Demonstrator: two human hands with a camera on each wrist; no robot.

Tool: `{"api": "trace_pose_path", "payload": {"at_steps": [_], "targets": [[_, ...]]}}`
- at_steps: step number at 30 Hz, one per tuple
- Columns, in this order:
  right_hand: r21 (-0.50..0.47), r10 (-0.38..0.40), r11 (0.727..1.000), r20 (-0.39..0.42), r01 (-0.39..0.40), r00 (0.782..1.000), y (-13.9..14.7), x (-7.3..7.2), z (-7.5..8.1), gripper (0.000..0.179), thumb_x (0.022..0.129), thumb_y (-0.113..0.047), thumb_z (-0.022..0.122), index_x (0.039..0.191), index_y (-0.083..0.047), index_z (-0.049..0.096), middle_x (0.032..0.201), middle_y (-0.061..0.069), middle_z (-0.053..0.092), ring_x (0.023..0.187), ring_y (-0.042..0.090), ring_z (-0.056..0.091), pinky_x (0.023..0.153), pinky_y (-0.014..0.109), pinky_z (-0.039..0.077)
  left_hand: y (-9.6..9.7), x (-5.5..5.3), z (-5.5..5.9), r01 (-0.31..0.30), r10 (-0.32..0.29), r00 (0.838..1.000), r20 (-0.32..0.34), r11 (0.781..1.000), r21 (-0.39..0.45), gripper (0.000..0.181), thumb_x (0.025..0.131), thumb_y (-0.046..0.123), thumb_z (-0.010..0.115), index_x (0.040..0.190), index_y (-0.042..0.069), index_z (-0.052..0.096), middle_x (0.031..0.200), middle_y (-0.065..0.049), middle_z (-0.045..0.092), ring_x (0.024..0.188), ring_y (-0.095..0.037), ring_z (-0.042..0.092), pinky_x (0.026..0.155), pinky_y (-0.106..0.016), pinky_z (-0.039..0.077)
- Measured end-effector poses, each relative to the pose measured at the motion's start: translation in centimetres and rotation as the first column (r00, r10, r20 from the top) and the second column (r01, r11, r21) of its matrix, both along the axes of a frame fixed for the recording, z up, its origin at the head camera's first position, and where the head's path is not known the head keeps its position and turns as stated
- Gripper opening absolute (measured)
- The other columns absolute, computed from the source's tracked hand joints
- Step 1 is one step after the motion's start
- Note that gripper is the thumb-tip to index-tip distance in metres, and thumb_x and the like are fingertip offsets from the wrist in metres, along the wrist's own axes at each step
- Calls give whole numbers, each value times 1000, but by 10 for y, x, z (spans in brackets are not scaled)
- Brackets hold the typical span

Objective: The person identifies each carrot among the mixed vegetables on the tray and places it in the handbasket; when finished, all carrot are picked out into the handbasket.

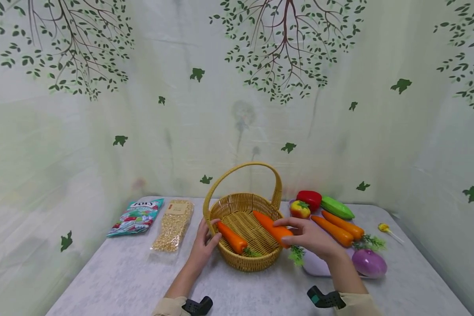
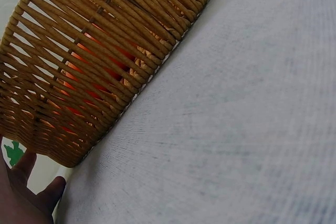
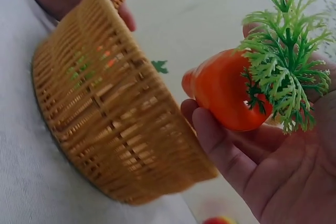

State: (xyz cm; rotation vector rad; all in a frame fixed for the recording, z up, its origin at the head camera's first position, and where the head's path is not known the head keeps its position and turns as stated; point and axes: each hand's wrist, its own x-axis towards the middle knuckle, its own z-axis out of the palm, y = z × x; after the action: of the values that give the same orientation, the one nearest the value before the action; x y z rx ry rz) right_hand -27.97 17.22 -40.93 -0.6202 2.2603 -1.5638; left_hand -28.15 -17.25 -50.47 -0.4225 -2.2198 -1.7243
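A wicker basket (image 1: pixel 249 263) with an arched handle stands in the middle of the table. My left hand (image 1: pixel 202 246) holds its left rim beside the handle's foot; the right wrist view shows those fingers (image 3: pixel 126 11) over the rim. One orange carrot (image 1: pixel 232 237) lies inside, its leafy end toward me. Between thumb and fingers, my right hand (image 1: pixel 310 237) grips a second carrot (image 1: pixel 266 224) over the basket's right side. Its tip points away and inward, while its green top (image 3: pixel 289 51) sticks out past the rim.
Right of the basket, a pale tray (image 1: pixel 316 264) bears two carrots (image 1: pixel 337 228), a purple onion-like vegetable (image 1: pixel 369 263), a red pepper (image 1: pixel 309 199), a red-yellow fruit (image 1: pixel 300 210) and a green vegetable (image 1: pixel 337 207). A lollipop (image 1: pixel 384 228) lies beyond. Leftward lie a teal snack bag (image 1: pixel 136 217) and packed corn kernels (image 1: pixel 174 226).
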Motion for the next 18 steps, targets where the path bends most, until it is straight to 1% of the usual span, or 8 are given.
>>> {"api": "trace_pose_path", "payload": {"at_steps": [3, 5, 8, 12, 15, 18], "targets": [[29, -11, 1000, -18, 12, 1000, -10, -3, 2, 42, 89, -35, 73, 129, -25, 64, 144, 11, 51, 112, 28, 59, 92, 38, 53, 0, 0, 1, -1, 1, 1000, 4, 1000, 2, 39, 99, 15, 57, 138, 19, 52, 166, -12, 16, 151, -36, 24, 114, -63, 30], [20, 2, 1000, -19, -2, 1000, -15, -6, 3, 41, 90, -34, 72, 129, -25, 64, 144, 10, 51, 115, 28, 56, 94, 38, 52, 0, 0, 1, -2, 2, 1000, 8, 1000, 3, 39, 99, 14, 57, 138, 18, 52, 166, -12, 16, 151, -36, 24, 114, -63, 30], [1, 36, 999, -12, -36, 999, -23, -11, 3, 40, 93, -30, 70, 131, -22, 63, 140, 11, 53, 114, 28, 56, 94, 38, 52, 0, 1, 0, -4, 4, 1000, 13, 1000, 7, 40, 99, 12, 57, 138, 18, 52, 166, -11, 16, 152, -36, 24, 114, -63, 30], [33, 57, 998, -13, -57, 998, -34, -17, 2, 40, 94, -31, 69, 132, -23, 63, 141, 8, 54, 115, 26, 55, 95, 36, 49, 1, 2, 0, -7, 7, 1000, 10, 1000, 4, 40, 99, 12, 58, 138, 19, 52, 166, -11, 17, 152, -36, 24, 114, -62, 31], [67, 59, 996, -15, -58, 998, -42, -22, 2, 38, 93, -32, 68, 131, -25, 64, 143, 4, 55, 120, 26, 51, 96, 36, 47, 2, 2, 1, -9, 9, 1000, -11, 1000, -6, 40, 99, 11, 57, 138, 17, 52, 166, -13, 17, 151, -37, 23, 113, -63, 32], [72, 66, 995, -15, -64, 998, -49, -26, 1, 37, 93, -27, 68, 130, -23, 65, 142, 4, 55, 122, 26, 49, 96, 36, 47, 2, 3, 2, -9, 9, 1000, -30, 1000, -8, 39, 99, 11, 57, 138, 15, 52, 165, -14, 18, 151, -38, 23, 112, -64, 33]]}}
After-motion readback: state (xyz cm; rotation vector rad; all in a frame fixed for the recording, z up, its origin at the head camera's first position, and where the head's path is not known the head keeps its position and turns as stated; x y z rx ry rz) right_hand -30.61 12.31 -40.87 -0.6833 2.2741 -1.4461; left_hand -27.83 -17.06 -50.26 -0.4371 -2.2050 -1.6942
